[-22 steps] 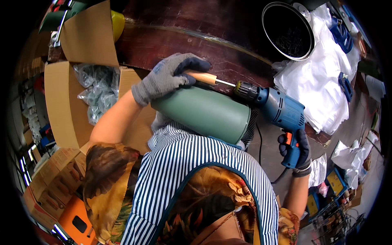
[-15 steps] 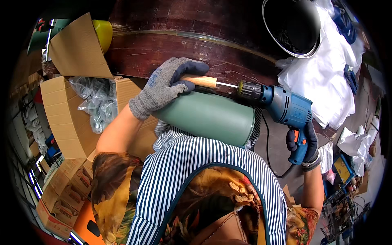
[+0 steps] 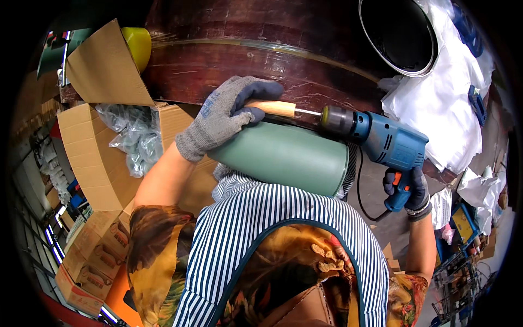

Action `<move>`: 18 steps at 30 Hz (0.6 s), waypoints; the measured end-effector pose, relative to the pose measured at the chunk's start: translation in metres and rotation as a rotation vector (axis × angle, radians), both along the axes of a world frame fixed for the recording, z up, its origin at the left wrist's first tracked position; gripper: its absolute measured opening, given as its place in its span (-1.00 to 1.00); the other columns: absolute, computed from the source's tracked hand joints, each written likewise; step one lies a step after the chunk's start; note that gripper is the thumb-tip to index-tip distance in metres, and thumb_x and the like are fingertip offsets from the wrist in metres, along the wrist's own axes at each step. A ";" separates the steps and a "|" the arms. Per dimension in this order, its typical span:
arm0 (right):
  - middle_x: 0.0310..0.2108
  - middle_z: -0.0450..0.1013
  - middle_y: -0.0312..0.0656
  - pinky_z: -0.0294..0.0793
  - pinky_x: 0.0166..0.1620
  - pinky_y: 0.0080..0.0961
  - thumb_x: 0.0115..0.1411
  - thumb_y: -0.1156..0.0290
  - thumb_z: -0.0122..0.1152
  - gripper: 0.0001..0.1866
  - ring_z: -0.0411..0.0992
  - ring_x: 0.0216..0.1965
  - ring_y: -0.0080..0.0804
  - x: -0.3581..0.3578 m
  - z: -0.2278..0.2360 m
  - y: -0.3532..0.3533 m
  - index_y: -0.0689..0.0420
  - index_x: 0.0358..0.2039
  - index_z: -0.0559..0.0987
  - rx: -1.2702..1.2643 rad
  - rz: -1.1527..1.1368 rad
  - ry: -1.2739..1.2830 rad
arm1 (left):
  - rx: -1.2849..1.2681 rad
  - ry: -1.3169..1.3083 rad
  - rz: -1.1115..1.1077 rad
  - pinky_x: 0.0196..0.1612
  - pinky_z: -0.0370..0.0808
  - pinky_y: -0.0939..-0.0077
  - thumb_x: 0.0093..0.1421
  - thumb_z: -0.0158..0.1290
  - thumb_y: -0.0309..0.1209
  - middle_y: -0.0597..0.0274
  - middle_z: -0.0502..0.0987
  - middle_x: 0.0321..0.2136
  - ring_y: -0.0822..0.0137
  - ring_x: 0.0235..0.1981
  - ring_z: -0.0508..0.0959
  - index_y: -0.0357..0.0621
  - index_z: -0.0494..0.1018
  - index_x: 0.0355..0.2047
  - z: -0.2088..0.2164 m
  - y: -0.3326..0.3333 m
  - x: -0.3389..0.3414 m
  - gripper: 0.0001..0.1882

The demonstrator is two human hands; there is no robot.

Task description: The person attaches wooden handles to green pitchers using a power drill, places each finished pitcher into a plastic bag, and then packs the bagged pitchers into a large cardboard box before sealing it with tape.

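Observation:
My gloved left hand is closed around a light wooden handle just above a green cylinder. From the handle's right end a thin metal rod runs into the chuck of a blue power drill. The chuck's ridges look smeared. In a dark glove, my right hand wraps the drill's grip, its fingers beside the orange trigger. The cylinder lies sideways across my lap, over a striped apron.
A dark red worktop spans the far side, with a black round bucket and white plastic sheeting at right. An open cardboard box with clear plastic bags stands left. The drill's cord hangs beneath it.
Both hands, the handle and the drill appear slightly farther right, along with the whole view. The chuck's ridges, distinct before, are now smeared. Both grips stay the same.

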State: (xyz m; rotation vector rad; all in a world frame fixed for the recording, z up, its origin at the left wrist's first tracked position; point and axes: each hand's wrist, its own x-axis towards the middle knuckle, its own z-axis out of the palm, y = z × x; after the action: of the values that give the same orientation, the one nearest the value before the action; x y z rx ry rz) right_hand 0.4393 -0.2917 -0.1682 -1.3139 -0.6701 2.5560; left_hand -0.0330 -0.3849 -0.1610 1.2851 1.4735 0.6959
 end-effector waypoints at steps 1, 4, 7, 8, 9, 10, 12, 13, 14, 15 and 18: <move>-0.23 0.55 0.03 0.52 -0.29 -0.41 0.19 -0.27 0.21 -0.12 0.51 -0.37 -0.27 -0.003 0.003 0.002 0.32 0.16 0.38 0.015 0.024 -0.015 | 0.010 0.022 -0.005 0.21 0.37 0.21 0.11 0.18 -0.33 0.11 0.56 0.02 0.10 0.07 0.49 -0.10 0.50 0.09 0.000 0.000 0.001 -0.50; -0.21 0.55 0.05 0.54 -0.27 -0.40 0.21 -0.24 0.20 -0.15 0.53 -0.35 -0.25 -0.001 0.011 0.001 0.33 0.14 0.39 0.054 0.037 -0.048 | 0.042 0.182 -0.075 0.18 0.41 0.27 0.09 0.23 -0.35 0.10 0.56 0.01 0.17 0.06 0.52 -0.14 0.50 0.09 0.010 0.000 0.005 -0.49; -0.17 0.55 0.07 0.57 -0.23 -0.40 0.23 -0.21 0.19 -0.18 0.56 -0.29 -0.22 0.023 0.002 -0.027 0.34 0.14 0.40 0.030 -0.089 0.002 | 0.093 0.334 -0.042 0.11 0.46 0.30 0.03 0.27 -0.36 0.10 0.59 -0.06 0.16 0.00 0.56 -0.16 0.54 0.03 0.019 -0.009 0.011 -0.49; -0.15 0.55 0.08 0.58 -0.21 -0.40 0.24 -0.20 0.18 -0.19 0.56 -0.27 -0.21 0.036 -0.007 -0.039 0.34 0.14 0.39 0.001 -0.140 0.053 | 0.121 0.367 -0.010 0.08 0.47 0.29 0.01 0.29 -0.35 0.09 0.61 -0.10 0.14 -0.03 0.57 -0.16 0.55 0.01 0.018 -0.013 0.013 -0.49; -0.13 0.54 0.08 0.58 -0.19 -0.39 0.25 -0.19 0.17 -0.20 0.57 -0.25 -0.19 0.050 -0.011 -0.048 0.34 0.15 0.39 -0.018 -0.196 0.095 | 0.176 0.418 -0.013 0.06 0.48 0.29 -0.04 0.28 -0.38 0.08 0.63 -0.14 0.09 -0.08 0.59 -0.17 0.59 -0.04 0.015 -0.024 0.009 -0.52; -0.11 0.54 0.09 0.59 -0.17 -0.37 0.28 -0.14 0.16 -0.24 0.57 -0.23 -0.16 0.051 -0.013 -0.062 0.34 0.16 0.39 -0.043 -0.268 0.108 | 0.103 0.414 0.022 0.07 0.47 0.28 -0.06 0.28 -0.38 0.07 0.63 -0.11 0.10 -0.06 0.58 -0.20 0.59 -0.05 0.022 -0.034 0.011 -0.51; -0.05 0.52 0.09 0.61 -0.14 -0.31 0.32 -0.05 0.16 -0.30 0.58 -0.18 -0.13 0.020 -0.005 -0.073 0.33 0.19 0.36 -0.039 -0.359 0.108 | 0.089 0.450 0.002 0.13 0.42 0.26 -0.05 0.26 -0.34 0.07 0.63 -0.10 0.11 -0.04 0.57 -0.22 0.60 -0.03 0.051 -0.046 0.007 -0.49; -0.01 0.51 0.08 0.62 -0.12 -0.28 0.33 -0.02 0.16 -0.31 0.58 -0.15 -0.13 0.002 -0.002 -0.074 0.32 0.21 0.35 -0.021 -0.386 0.096 | 0.142 0.542 -0.036 0.12 0.43 0.24 -0.03 0.27 -0.37 0.07 0.62 -0.10 0.09 -0.06 0.55 -0.18 0.61 -0.03 0.076 -0.044 0.010 -0.52; -0.06 0.54 0.06 0.62 -0.16 -0.29 0.32 -0.03 0.18 -0.34 0.60 -0.17 -0.16 -0.011 -0.007 -0.072 0.31 0.17 0.38 0.204 -0.359 -0.059 | 0.270 0.688 -0.185 0.10 0.45 0.21 -0.04 0.28 -0.39 0.13 0.62 -0.10 0.08 -0.07 0.53 -0.11 0.61 -0.03 0.100 -0.035 0.010 -0.52; -0.11 0.57 0.04 0.62 -0.19 -0.29 0.31 -0.03 0.20 -0.36 0.62 -0.20 -0.19 -0.025 -0.015 -0.067 0.29 0.12 0.42 0.415 -0.314 -0.207 | 0.417 0.870 -0.322 0.04 0.46 0.21 -0.08 0.27 -0.43 0.22 0.62 -0.12 0.10 -0.07 0.52 -0.03 0.61 -0.04 0.120 -0.029 0.019 -0.51; -0.36 0.59 -0.06 0.57 -0.34 -0.33 0.24 -0.12 0.25 -0.46 0.62 -0.36 -0.23 -0.079 0.034 -0.032 0.17 -0.15 0.56 1.219 0.350 -1.128 | 0.690 1.081 -0.623 0.02 0.44 0.23 -0.05 0.20 -0.39 0.32 0.59 -0.14 0.21 -0.04 0.52 0.05 0.60 -0.14 0.142 -0.012 0.081 -0.62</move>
State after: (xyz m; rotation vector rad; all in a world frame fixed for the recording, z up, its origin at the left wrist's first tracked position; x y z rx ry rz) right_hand 0.3598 -0.3237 -0.1337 -1.9325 -2.2162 0.7340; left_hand 0.0480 -0.3968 -0.0187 2.7807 1.4835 0.0081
